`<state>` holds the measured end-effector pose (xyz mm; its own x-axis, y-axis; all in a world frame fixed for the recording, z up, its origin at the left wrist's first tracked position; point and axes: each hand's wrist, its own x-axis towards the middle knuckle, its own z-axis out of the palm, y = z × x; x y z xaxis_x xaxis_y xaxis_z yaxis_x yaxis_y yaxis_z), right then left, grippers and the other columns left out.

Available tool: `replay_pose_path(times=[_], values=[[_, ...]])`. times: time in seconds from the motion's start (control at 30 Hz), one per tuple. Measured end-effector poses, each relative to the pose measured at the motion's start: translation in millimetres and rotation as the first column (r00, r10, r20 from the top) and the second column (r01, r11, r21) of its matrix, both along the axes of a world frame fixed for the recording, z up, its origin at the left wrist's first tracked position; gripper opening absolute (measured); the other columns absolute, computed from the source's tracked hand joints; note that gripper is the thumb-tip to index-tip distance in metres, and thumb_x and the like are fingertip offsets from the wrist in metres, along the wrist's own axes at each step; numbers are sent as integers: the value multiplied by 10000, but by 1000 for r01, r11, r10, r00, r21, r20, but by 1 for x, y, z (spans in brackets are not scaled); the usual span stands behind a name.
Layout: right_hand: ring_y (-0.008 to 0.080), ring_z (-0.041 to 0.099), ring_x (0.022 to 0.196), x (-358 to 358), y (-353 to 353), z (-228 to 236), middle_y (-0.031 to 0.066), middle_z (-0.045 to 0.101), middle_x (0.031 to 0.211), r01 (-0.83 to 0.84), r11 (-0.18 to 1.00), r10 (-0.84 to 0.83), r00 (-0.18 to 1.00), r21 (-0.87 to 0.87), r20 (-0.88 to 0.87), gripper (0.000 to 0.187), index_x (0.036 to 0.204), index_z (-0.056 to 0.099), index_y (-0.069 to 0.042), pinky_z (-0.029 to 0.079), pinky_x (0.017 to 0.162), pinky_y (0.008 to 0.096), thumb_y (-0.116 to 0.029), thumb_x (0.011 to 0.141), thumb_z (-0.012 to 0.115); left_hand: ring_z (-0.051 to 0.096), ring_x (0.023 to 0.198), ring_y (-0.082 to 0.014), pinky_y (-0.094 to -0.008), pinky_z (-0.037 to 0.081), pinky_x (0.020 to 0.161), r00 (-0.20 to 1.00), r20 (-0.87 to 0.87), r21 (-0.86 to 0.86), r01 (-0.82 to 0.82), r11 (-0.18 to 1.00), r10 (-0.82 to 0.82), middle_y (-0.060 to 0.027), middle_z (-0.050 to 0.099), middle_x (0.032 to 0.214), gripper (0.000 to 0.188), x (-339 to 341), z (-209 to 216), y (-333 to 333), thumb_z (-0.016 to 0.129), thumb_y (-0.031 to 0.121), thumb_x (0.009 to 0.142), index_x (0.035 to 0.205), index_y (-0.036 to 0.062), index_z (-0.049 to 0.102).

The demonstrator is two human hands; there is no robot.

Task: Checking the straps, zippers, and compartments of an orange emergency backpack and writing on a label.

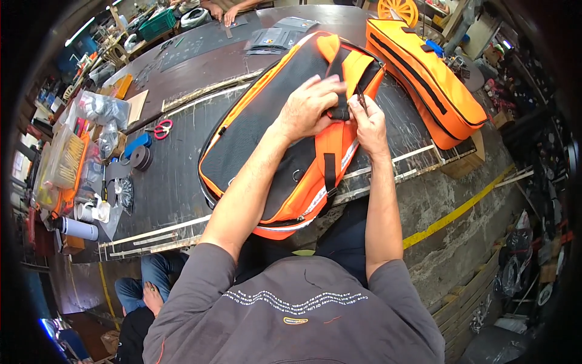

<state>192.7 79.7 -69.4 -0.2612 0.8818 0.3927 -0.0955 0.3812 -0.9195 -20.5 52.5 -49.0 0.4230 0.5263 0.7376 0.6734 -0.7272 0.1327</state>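
Observation:
An orange and black bag (242,130) with shoulder straps lies aslant on the dark table in front of me. My left hand (309,109) is over its upper part, beside the black buckle and strap (339,111). Its fingers are partly smeared by motion, so whether they grip the strap is unclear. Close by on the right, my right hand (368,126) is closed, pinching a slim dark pointed tool (360,92) against the orange strap. The tool's exact kind is too small to tell. An orange strap (330,148) runs down below both hands.
A long orange zipped bag (427,79) lies at the right. Pink-handled scissors (161,129), dark tape rolls (142,158), a white bottle (79,229) and plastic bags (106,109) sit at the left. Another person's hands (230,15) work at the far edge near flat dark pieces (273,39).

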Motion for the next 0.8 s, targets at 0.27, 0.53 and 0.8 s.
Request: replay_pose_path(times=[0.27,0.53,0.8], values=[[88,648,690,-10,3,15,-5,636,855,-59,996,54,995,-60,-89,257,1151,672,-13,566,650,253,-268,1161,645,755,1123,-226,-367,571,1051,869,491,-377,271,885,-57,-123,773,1158,436,6,-28,-5,844,99,909,1317,13,715],[70,632,734,-9,-5,23,-10,622,869,-67,997,62,985,-29,-162,267,1138,661,-22,580,655,266,-283,1173,621,754,966,-259,-375,593,892,860,497,-295,290,910,-113,-124,751,1027,275,12,-51,1,850,141,870,1107,22,780],[37,575,740,17,-32,30,-14,646,918,196,976,-205,975,98,90,286,1216,688,-11,496,656,230,-287,1150,661,762,901,-315,-394,593,824,880,476,-330,172,928,6,-162,751,935,75,15,-55,1,786,80,980,998,18,747]])
